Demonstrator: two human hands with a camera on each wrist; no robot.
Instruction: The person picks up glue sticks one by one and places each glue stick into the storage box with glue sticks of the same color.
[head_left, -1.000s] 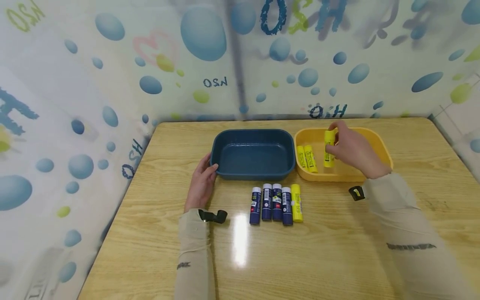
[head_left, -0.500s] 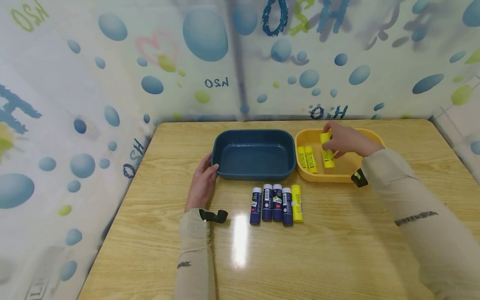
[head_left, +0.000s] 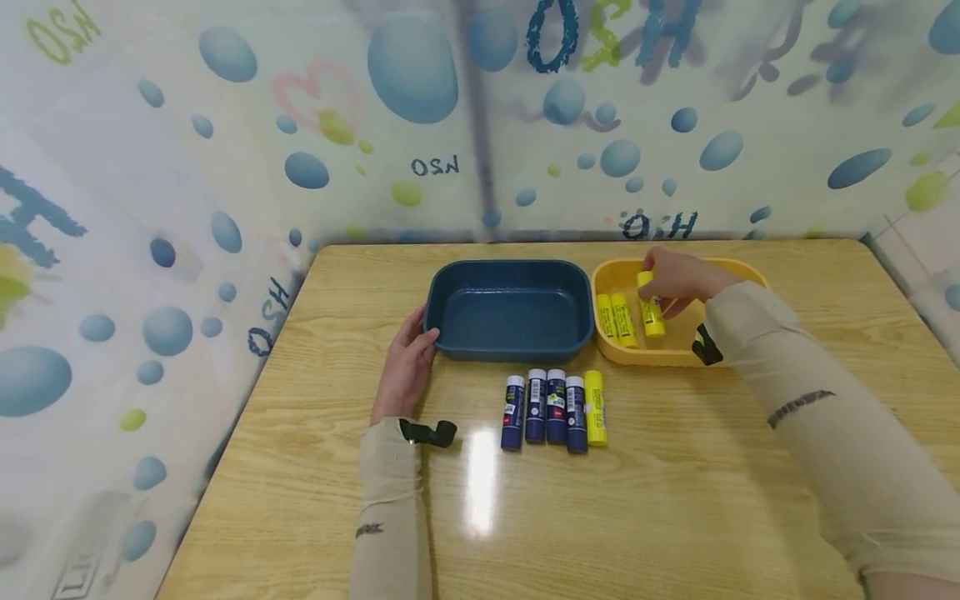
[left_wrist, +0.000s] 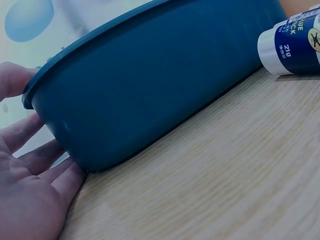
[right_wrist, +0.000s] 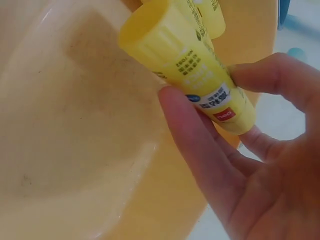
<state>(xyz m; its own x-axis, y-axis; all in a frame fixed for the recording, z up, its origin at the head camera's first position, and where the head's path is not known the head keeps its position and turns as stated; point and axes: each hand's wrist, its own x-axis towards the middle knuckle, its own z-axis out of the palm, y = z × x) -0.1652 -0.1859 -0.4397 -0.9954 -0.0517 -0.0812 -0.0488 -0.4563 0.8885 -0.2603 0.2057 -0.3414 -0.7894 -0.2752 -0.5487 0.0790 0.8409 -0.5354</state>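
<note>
My right hand (head_left: 678,275) pinches a yellow glue stick (head_left: 650,307) between thumb and fingers, inside the yellow bin (head_left: 675,357). The right wrist view shows this glue stick (right_wrist: 200,75) tilted, its yellow end pointing away from the palm. Two more yellow glue sticks (head_left: 622,320) lie side by side at the bin's left end. My left hand (head_left: 405,371) holds the left end of the dark blue bin (head_left: 510,353). In the left wrist view its thumb (left_wrist: 15,80) is at the rim and its fingers lie against the outer wall.
In front of the bins, several navy glue sticks with white caps (head_left: 556,407) lie in a row on the wooden table (head_left: 637,517). A yellow glue stick (head_left: 595,408) lies at the row's right end. A patterned wall covering (head_left: 525,150) rises behind the table.
My right hand has moved a little left and lower with the yellow glue stick, toward the two in the bin, and the forearm swung left. My left hand has stayed put.
</note>
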